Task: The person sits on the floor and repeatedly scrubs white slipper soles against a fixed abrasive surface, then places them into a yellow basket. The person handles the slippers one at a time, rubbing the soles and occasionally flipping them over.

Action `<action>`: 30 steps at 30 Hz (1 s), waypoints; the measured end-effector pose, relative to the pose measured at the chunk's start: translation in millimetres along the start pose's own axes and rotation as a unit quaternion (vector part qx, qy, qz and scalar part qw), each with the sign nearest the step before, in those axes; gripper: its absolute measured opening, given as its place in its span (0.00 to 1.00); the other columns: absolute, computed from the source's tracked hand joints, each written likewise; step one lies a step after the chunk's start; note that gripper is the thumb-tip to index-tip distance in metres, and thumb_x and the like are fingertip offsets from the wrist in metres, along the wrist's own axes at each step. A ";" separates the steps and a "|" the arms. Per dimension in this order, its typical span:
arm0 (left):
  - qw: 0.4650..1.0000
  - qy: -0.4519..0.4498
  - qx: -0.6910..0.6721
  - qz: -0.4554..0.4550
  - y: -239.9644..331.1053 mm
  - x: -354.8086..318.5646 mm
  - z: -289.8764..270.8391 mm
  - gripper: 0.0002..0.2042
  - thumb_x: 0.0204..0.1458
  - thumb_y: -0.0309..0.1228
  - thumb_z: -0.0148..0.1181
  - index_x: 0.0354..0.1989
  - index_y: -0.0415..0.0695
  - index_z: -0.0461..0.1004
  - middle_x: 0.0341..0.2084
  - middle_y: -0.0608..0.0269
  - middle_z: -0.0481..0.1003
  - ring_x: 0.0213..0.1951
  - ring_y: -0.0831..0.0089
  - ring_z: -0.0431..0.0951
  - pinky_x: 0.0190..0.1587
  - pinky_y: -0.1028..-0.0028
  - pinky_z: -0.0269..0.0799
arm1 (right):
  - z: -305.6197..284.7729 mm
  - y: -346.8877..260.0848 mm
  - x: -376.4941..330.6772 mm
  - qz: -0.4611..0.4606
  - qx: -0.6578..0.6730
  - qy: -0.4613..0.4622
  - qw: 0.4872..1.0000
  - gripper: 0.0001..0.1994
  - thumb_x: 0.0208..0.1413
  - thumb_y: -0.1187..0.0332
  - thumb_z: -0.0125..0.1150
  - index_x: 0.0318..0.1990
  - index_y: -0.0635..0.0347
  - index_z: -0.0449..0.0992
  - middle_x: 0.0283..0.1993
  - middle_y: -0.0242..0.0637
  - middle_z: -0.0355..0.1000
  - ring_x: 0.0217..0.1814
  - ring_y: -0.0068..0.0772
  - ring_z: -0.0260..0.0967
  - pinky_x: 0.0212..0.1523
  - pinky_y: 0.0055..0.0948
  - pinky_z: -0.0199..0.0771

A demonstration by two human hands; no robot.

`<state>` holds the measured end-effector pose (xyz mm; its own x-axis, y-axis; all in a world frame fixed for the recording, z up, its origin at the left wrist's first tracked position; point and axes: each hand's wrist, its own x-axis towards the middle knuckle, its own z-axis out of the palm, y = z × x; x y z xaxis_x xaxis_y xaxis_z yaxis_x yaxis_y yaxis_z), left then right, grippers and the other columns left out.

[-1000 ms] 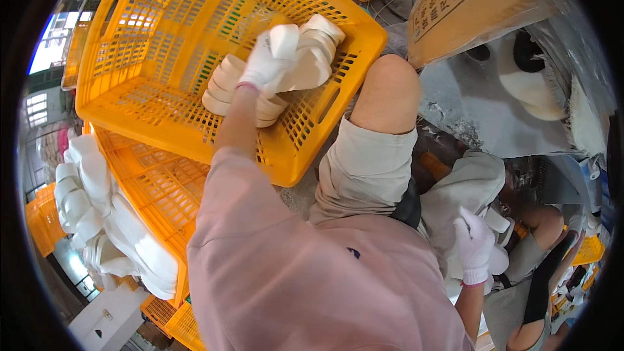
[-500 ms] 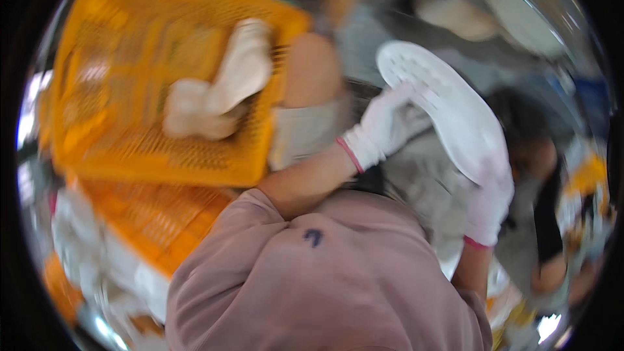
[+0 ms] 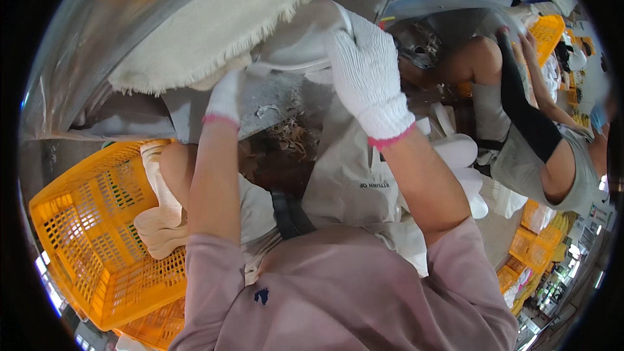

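A white shoe insole (image 3: 302, 39) is held up in front of me at the fringed edge of a cream cloth buffing wheel (image 3: 214, 29). My right hand (image 3: 370, 75), in a white knit glove with a pink cuff, is closed on the insole's right end, thumb on top. At the other end, my gloved left hand (image 3: 225, 99) is closed on the insole below the fringe; its fingers are largely hidden and blurred. Whether insole and wheel touch, I cannot tell.
Beside my left leg stands a yellow plastic crate (image 3: 97, 227) with several pale insoles (image 3: 161, 221). More white insoles (image 3: 458, 153) lie to my right. A grey metal housing (image 3: 84, 71) surrounds the wheel. At far right sits another person (image 3: 539, 149) with a black sleeve.
My view has swung from the crate to the buffing wheel. Both hands have brought the insole from over my lap up to the wheel's edge.
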<state>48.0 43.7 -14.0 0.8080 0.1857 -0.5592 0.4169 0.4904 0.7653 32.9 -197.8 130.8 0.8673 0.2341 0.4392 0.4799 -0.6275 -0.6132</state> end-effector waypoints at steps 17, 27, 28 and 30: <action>0.980 -0.034 -0.054 0.188 -31.3 -74.8 144.8 0.13 0.60 0.31 0.68 0.46 0.34 0.82 0.40 0.66 0.81 0.39 0.76 0.81 0.41 0.70 0.78 | -40.2 -34.4 -27.0 0.252 0.027 0.030 0.967 0.36 0.56 0.60 0.69 0.68 0.74 0.67 0.60 0.61 0.75 0.63 0.54 0.76 0.64 0.41 0.75; 0.847 -0.043 0.478 0.230 39.0 -74.3 33.4 0.31 0.62 0.45 0.67 0.65 0.32 0.72 0.56 0.47 0.79 0.56 0.66 0.79 0.57 0.69 0.74 | 20.0 25.7 49.6 0.165 -0.077 -0.092 0.979 0.25 0.57 0.55 0.62 0.50 0.73 0.82 0.48 0.63 0.80 0.54 0.62 0.79 0.57 0.48 0.79; 0.900 -0.086 0.398 0.152 30.4 -89.8 33.5 0.29 0.61 0.44 0.68 0.61 0.31 0.75 0.50 0.48 0.82 0.50 0.69 0.82 0.51 0.70 0.77 | 22.4 29.6 52.7 0.093 -0.161 -0.140 0.972 0.23 0.57 0.56 0.62 0.47 0.71 0.83 0.46 0.62 0.81 0.53 0.61 0.79 0.56 0.48 0.80; 0.948 -0.133 0.289 0.034 9.3 -107.4 48.2 0.23 0.59 0.41 0.70 0.53 0.32 0.80 0.39 0.58 0.84 0.39 0.73 0.82 0.42 0.72 0.78 | 22.3 30.5 51.8 0.088 -0.144 -0.154 0.974 0.22 0.57 0.56 0.62 0.46 0.69 0.84 0.46 0.61 0.81 0.51 0.61 0.80 0.55 0.47 0.81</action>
<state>-14.8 -12.7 68.5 0.8853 -0.0591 -0.4612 0.4566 -0.0768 0.8863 95.4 -188.3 120.1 0.9525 0.2877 0.1000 0.3020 -0.8495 -0.4325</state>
